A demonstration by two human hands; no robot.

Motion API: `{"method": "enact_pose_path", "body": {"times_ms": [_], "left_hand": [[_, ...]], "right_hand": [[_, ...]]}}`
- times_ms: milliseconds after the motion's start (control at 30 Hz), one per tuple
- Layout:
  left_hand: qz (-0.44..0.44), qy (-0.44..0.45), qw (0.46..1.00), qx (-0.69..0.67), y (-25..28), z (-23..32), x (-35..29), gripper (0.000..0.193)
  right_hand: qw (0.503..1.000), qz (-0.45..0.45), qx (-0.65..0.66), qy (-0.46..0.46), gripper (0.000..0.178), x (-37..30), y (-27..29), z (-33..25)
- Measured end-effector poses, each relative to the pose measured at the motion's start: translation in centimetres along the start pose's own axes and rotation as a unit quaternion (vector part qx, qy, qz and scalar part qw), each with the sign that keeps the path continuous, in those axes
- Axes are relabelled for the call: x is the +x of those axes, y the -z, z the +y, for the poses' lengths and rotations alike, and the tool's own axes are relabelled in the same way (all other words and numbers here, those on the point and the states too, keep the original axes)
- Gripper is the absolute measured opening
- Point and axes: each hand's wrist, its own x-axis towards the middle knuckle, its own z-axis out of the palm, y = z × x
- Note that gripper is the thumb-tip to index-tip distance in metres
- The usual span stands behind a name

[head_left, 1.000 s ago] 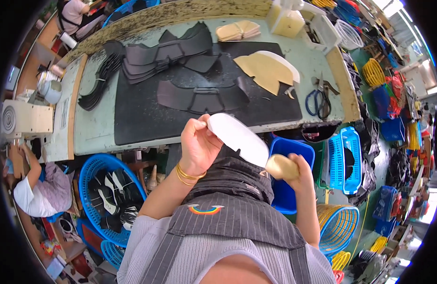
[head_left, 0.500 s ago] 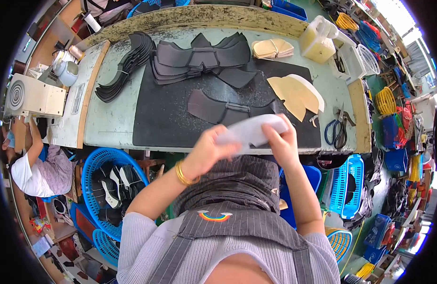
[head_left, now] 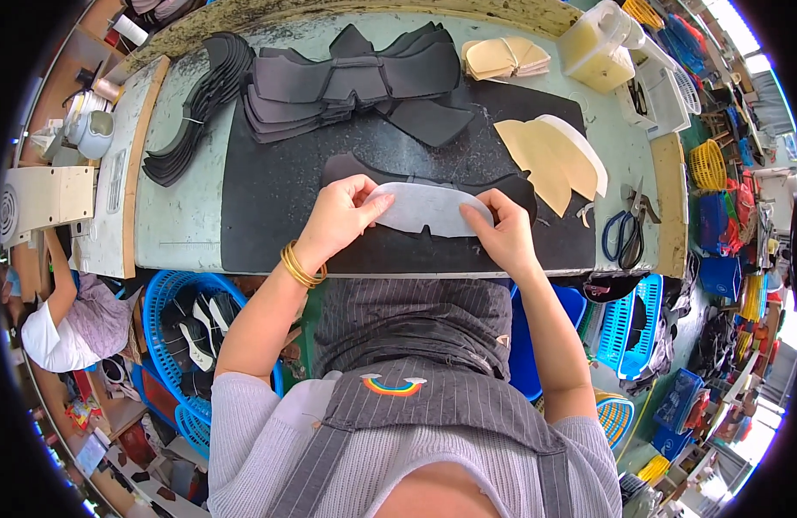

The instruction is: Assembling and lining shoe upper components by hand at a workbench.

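A pale grey curved piece [head_left: 420, 209] with a small notch in its lower edge is stretched level between my hands. My left hand [head_left: 333, 216] pinches its left end, thumb on top. At the other end, my right hand [head_left: 506, 233] grips it between thumb and fingers. Just behind lies a dark curved shoe-upper piece [head_left: 351, 167], partly covered by the pale piece, on the black mat [head_left: 277, 233]. Whether the two pieces touch I cannot tell. A stack of similar dark pieces [head_left: 355, 79] sits farther back on the mat.
Left on the table is a tied bundle of black strips [head_left: 191, 125]. To the right are beige pieces [head_left: 536, 155], scissors [head_left: 627, 237] and a yellowish plastic container [head_left: 598, 52]. A blue basket of shoe parts [head_left: 161, 311] stands below left. Another person sits at a machine [head_left: 49, 194] far left.
The pale piece has been lowered and straightened out flat, in front of the dark piece. My left hand has moved left, so my hands now hold opposite ends. The view has shifted slightly.
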Motion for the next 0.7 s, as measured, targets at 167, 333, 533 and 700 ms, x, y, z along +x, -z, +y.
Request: {"method": "enact_pose_path", "body": {"times_ms": [167,333,533,700], "left_hand": [[0.028,-0.016,0.996,0.081,-0.6,-0.2,-0.1,0.023],[0.083,-0.146,0.948,0.269,-1.9,0.0,-1.2,0.02],[0.078,-0.209,0.831,0.51,-3.1,2.5,-0.2,0.044],[-0.143,-0.395,0.765,0.488,-3.7,1.1,0.7,0.079]], "right_hand": [[1.0,0.003,-0.004,0.001,0.015,-0.2,0.0,0.4],[0.999,-0.004,-0.049,0.012,0.016,-0.2,-0.1,0.0],[0.992,0.014,-0.106,0.06,0.015,-0.1,-0.1,-0.1],[0.956,0.045,-0.235,0.169,0.015,0.2,-0.7,0.3]]}}
